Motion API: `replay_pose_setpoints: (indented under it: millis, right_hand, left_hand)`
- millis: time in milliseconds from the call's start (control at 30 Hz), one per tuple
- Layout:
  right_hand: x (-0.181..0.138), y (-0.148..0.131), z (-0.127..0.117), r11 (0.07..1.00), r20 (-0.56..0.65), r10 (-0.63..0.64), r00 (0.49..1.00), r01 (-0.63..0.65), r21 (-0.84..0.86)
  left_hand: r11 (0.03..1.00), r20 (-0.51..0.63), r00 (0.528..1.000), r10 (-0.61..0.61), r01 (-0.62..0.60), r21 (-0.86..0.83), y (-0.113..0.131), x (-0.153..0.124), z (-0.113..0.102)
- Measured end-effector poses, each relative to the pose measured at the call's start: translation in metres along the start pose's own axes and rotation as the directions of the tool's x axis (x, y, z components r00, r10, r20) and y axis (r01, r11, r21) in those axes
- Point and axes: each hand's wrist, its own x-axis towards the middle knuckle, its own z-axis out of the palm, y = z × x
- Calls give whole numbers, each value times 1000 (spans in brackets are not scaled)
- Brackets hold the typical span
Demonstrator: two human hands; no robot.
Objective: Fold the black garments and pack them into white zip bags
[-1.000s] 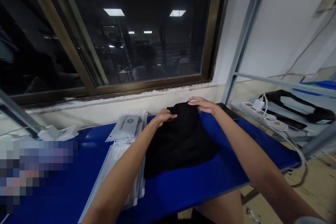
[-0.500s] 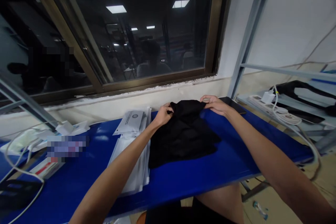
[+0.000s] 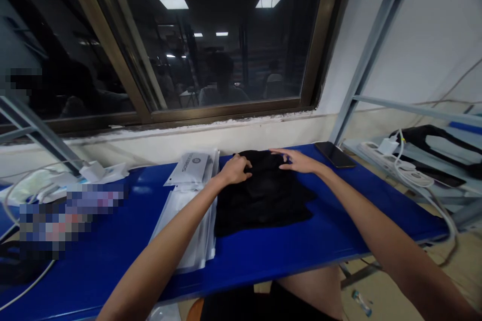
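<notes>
A black cloth garment (image 3: 263,200) lies folded over on the blue table; its exact kind cannot be made out. My left hand (image 3: 236,168) rests on its upper left part, fingers apart and slightly curled. Over the upper right part is my right hand (image 3: 295,160), with the fingers stretched out and the thumb apart from them. Neither hand grips the cloth. Left of the garment, partly behind my left forearm, lie clear plastic zip bags (image 3: 194,248). A grey printed packet (image 3: 189,169) sits at their far end.
The blue tabletop (image 3: 301,246) runs along a wall under a dark window. A phone (image 3: 335,154) lies at the back right. Power strips and white cables (image 3: 414,175) are on the right shelf. Chargers (image 3: 92,171) and a blurred package stand at the left. Metal posts (image 3: 371,55) flank the table.
Both hands have let go of the garment's far edge and opened. My right hand has moved left over the cloth, whose upper part now lies flatter. The view has shifted slightly.
</notes>
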Motion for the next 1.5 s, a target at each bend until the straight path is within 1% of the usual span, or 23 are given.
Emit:
replay_pose_setpoints:
  millis: [67, 133, 167, 233, 300, 333, 367, 467, 533, 600, 700, 800, 900, 933, 1000, 1067, 1133, 1200, 1233, 1267, 1333, 1433, 1500]
  right_hand:
    - [-1, -3, 0, 986, -6, -4, 1000, 3, -168]
    - [-1, -7, -1, 948, -128, -100, 987, 55, -313]
    - [0, -11, -1, 923, -228, -173, 958, 77, -376]
    - [0, -18, -1, 871, -409, -308, 859, 82, -484]
    - [0, -27, -1, 820, -463, -383, 799, 64, -568]
    - [-2, -31, -1, 791, -424, -398, 813, 70, -608]
    - [-3, -35, -1, 764, -347, -393, 852, 93, -639]
    - [-11, -42, -2, 729, -64, -283, 957, 172, -662]
    - [-16, -43, -3, 755, 60, -180, 982, 177, -631]
    - [-21, -41, -4, 804, 119, -68, 991, 125, -581]
    - [-25, -36, 0, 873, 113, 44, 993, 17, -488]
    - [-23, -36, 8, 905, 77, 37, 996, -1, -426]
    - [-18, -41, 9, 940, 53, -30, 998, 46, -339]
    - [-18, -42, 6, 963, 23, -53, 998, 57, -262]
    - [-20, -44, -2, 999, -66, -32, 997, 33, 16]
    - [-24, -44, -11, 930, -63, 114, 991, -85, 357]
    - [-30, -43, -16, 792, 105, 267, 958, -280, 542]
    - [-32, -40, -15, 723, 300, 361, 883, -468, 508]
    - [-32, -39, -13, 722, 342, 411, 845, -530, 444]
    - [-31, -37, -11, 737, 335, 454, 825, -560, 380]
    - [-26, -34, -6, 797, 220, 472, 854, -520, 307]
    - [-17, -29, 0, 897, -36, 333, 942, -305, 319]
    - [-12, -26, 4, 907, -180, 302, 936, -224, 356]
  left_hand:
    - [999, -21, 1000, 8, -7, 34, 1, -1, -3]
    - [999, -60, 998, 22, -20, 46, 1, -2, -13]
    - [999, -90, 996, 28, -24, 45, 1, -2, -19]
    - [997, -163, 985, 61, -53, 52, 2, -3, -29]
    - [987, -215, 969, 124, -99, 124, 6, -6, -33]
    - [974, -212, 964, 163, -123, 189, 9, -10, -33]
    - [953, -187, 962, 201, -148, 264, 13, -15, -31]
    - [866, -27, 959, 281, -241, 438, 24, -39, -20]
    - [825, 89, 942, 323, -326, 462, 31, -58, -14]
    - [810, 157, 931, 331, -365, 459, 36, -75, -11]
    - [827, 143, 957, 253, -290, 481, 40, -87, -7]
    - [890, 87, 986, 143, -167, 425, 38, -85, -3]
    - [990, -70, 993, 99, -92, 105, 28, -80, -9]
    - [995, -138, 988, 72, -80, -56, 24, -80, -15]
    - [920, -201, 980, -8, -71, -385, 16, -82, -32]
    - [774, -119, 992, -51, -36, -633, 10, -89, -50]
    - [671, 49, 998, -25, 53, -739, 7, -95, -59]
    - [693, 191, 982, -2, 139, -707, 6, -98, -56]
    - [738, 226, 974, -12, 161, -656, 6, -98, -51]
    - [787, 229, 973, -37, 169, -593, 5, -98, -46]
    - [860, 185, 980, -77, 159, -485, 3, -96, -35]
    - [899, 137, 988, -65, 118, -422, -1, -95, -31]
    - [915, 125, 991, -46, 92, -394, -3, -96, -33]
